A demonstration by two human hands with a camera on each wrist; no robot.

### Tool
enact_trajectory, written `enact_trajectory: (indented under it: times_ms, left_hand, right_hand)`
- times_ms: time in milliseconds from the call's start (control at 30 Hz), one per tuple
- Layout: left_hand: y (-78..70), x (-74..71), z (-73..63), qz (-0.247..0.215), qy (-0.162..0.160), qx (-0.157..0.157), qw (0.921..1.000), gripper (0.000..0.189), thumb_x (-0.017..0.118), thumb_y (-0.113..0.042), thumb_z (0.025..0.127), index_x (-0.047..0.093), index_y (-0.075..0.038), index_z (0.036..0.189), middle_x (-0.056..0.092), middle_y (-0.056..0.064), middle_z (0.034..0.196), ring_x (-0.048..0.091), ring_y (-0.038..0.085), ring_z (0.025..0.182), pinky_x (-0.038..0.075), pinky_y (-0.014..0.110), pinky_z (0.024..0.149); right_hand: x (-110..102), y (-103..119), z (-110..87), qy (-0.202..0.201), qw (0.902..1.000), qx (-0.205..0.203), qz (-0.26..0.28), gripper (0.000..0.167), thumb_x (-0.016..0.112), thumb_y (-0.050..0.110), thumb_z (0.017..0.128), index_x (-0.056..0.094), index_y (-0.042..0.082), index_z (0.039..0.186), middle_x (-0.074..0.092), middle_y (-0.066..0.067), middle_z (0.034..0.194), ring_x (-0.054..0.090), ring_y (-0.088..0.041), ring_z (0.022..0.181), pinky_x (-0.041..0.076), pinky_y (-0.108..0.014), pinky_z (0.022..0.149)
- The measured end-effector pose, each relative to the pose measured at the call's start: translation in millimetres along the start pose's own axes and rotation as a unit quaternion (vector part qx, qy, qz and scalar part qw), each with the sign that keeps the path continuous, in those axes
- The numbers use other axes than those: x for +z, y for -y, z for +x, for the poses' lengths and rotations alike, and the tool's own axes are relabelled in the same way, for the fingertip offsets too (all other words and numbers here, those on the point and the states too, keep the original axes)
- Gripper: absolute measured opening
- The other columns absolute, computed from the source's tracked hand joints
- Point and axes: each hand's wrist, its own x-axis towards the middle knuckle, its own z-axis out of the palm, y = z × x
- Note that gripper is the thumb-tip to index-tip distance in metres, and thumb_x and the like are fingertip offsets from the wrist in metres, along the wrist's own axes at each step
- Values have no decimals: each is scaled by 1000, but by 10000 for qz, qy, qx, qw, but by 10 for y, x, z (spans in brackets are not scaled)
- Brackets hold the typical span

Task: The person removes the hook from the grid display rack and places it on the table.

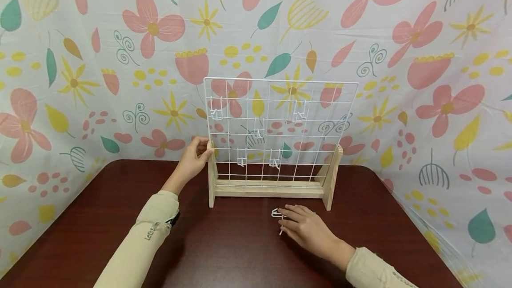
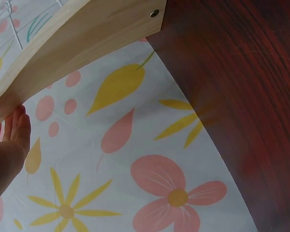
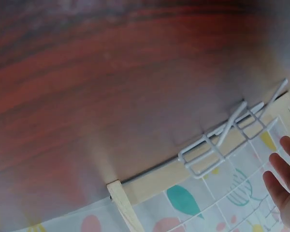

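Note:
A white wire grid panel (image 1: 280, 119) stands upright in a wooden stand (image 1: 268, 194) on the table. My left hand (image 1: 196, 154) grips the top of the stand's left side piece, thumb in front. In the left wrist view, fingers (image 2: 20, 128) lie against that wooden side piece (image 2: 67, 48). Several white wire hooks (image 1: 259, 132) hang on the grid. On the table in front of the stand lie loose white wire hooks (image 3: 217, 140), partly covered in the head view. My right hand (image 1: 306, 228) is over them, its fingers spread and fairly straight; whether they touch is unclear.
The dark red-brown table (image 1: 224, 243) reaches back to a floral curtain (image 1: 256, 34), which hangs behind and at both sides. A metal screw (image 2: 154, 13) shows low on the stand's side piece.

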Motion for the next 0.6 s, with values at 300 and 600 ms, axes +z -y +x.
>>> enact_trajectory:
  times_ms: [300, 600]
  left_hand:
    - [9, -5, -8, 59, -5, -44, 10000, 32, 57, -6, 97, 45, 8, 123, 56, 27, 118, 54, 38, 113, 43, 47, 101]
    - [-3, -10, -1, -35, 79, -137, 9999, 33, 56, -8, 98, 44, 7, 125, 54, 26, 121, 52, 38, 116, 42, 47, 103]
  right_hand:
    - [-85, -66, 77, -335, 9992, 226, 48, 16, 76, 13, 77, 75, 7, 92, 72, -6, 96, 66, -26, 93, 52, -42, 83]
    - [-235, -147, 200, -902, 9942, 564, 127, 16, 66, 18, 90, 75, 5, 95, 72, -6, 95, 65, -27, 90, 52, -42, 81]
